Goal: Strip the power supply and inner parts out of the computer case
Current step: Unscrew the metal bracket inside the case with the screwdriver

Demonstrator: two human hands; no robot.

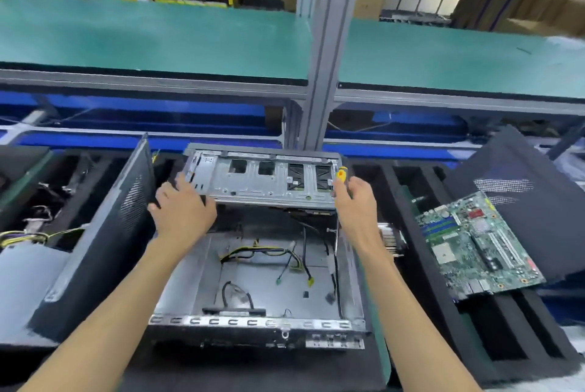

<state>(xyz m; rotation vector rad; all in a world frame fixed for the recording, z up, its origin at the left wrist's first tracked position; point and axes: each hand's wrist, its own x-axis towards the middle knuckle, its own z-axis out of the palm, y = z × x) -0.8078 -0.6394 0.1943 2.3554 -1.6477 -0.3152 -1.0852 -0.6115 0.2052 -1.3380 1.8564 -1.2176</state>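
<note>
An open grey computer case (259,323) lies in front of me, with loose yellow and black cables (262,254) on its floor. A grey metal drive cage (262,178) is tilted up at the case's far end. My left hand (180,208) grips the cage's left end. My right hand (356,201) is at the cage's right end and holds a yellow-handled screwdriver (342,175), its shaft pointing down into the case.
A green motherboard (478,243) lies on a black panel at the right. A black side panel (104,233) leans at the left, with a cabled grey unit (22,252) beyond it. Black foam dividers (506,328) flank the case. A grey post (323,75) and green shelf (158,37) stand behind.
</note>
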